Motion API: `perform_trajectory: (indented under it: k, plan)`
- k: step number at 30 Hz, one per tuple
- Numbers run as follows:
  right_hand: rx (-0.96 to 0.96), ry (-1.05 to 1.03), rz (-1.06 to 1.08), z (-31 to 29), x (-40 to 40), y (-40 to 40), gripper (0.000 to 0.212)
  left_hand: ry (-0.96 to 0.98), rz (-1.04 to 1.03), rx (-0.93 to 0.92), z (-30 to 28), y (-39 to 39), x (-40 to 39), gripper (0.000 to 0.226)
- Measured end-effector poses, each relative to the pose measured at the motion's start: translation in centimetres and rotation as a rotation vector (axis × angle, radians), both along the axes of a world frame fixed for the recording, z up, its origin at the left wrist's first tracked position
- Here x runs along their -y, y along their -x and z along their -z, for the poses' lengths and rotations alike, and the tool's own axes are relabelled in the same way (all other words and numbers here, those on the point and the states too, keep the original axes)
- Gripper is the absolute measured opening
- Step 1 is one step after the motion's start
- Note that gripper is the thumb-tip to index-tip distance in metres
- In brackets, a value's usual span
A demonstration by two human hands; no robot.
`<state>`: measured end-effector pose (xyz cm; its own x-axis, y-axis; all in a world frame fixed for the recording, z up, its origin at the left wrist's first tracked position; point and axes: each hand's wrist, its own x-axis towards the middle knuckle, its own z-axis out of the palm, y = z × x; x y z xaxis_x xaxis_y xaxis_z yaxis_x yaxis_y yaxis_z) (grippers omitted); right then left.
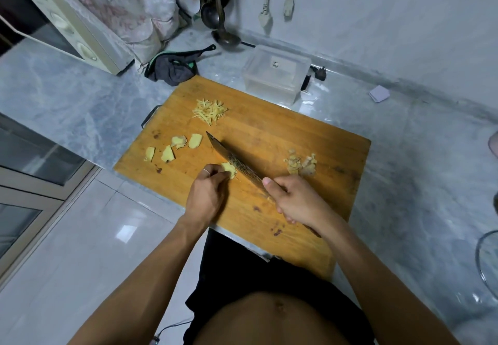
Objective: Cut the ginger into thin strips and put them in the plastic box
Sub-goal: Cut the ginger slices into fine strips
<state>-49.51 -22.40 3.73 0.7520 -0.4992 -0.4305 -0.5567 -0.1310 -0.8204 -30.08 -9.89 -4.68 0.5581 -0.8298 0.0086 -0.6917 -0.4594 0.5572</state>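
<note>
Four ginger slices (173, 148) lie flat on the left of the wooden cutting board (269, 129), itself on the marble table (67, 94). Left hand (207, 193): grip pinching a ginger slice (229, 170) against the knife blade. Ginger strips (209, 111): heaped at board's far edge. Right hand (299, 199): grip closed round the knife (234, 156). Plastic box (275, 72): lidded, just beyond the board. Ginger peelings (300, 164): right side of board.

We see a grey marble countertop (80, 96) carrying a wooden cutting board (296, 134), clear lidded plastic box (275, 75), cream microwave oven (67, 26) and dark crumpled cloth (172, 68).
</note>
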Motion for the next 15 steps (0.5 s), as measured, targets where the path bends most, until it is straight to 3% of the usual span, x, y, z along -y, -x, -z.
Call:
perform_trajectory:
  k: [7,15]
  plan:
    - [-0.05,-0.016,-0.017,-0.5,0.5,-0.3,0.049,0.071,0.201,0.144,-0.2,-1.0,-0.4,0.031]
    - [-0.009,0.09,-0.027,0.0,-0.2,0.0,0.051,0.14,0.216,0.224,0.8,-1.4,-0.2,0.024]
